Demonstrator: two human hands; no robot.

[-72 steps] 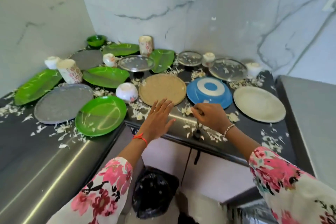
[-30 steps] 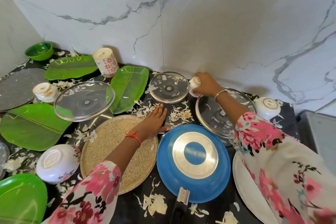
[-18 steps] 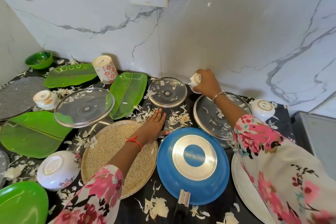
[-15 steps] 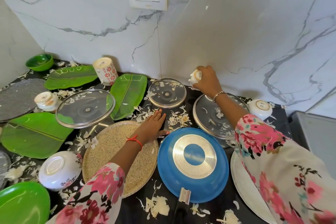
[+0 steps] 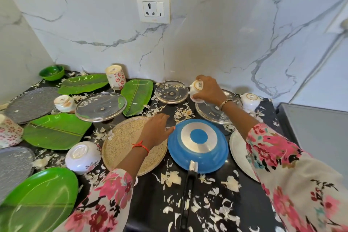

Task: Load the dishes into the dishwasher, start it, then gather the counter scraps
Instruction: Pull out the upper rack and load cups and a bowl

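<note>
My right hand [image 5: 209,88] grips a small white cup [image 5: 196,87], tilted and lifted just above the black counter [image 5: 150,194] near the back wall. My left hand [image 5: 157,130] rests flat, fingers straight, on the far edge of a round tan plate [image 5: 120,143]. An upturned blue pan [image 5: 198,146] with a black handle lies right of that plate. Glass lids sit behind: a small lid [image 5: 172,91], a large lid [image 5: 100,106] and a third lid [image 5: 214,112] under my right arm. White scraps [image 5: 170,177] litter the counter.
Green leaf-shaped plates [image 5: 55,131], grey plates [image 5: 31,103], a round green plate [image 5: 37,201], a white bowl [image 5: 82,156], patterned cups [image 5: 115,76], a green bowl [image 5: 51,71], another white cup [image 5: 249,99] and a cream plate [image 5: 239,153] crowd the counter. A wall socket [image 5: 153,8] is above. A steel surface [image 5: 316,133] adjoins at right.
My right hand reached to the back wall, took the small white cup and lifted it, tilting it. My left hand stayed on the tan plate.
</note>
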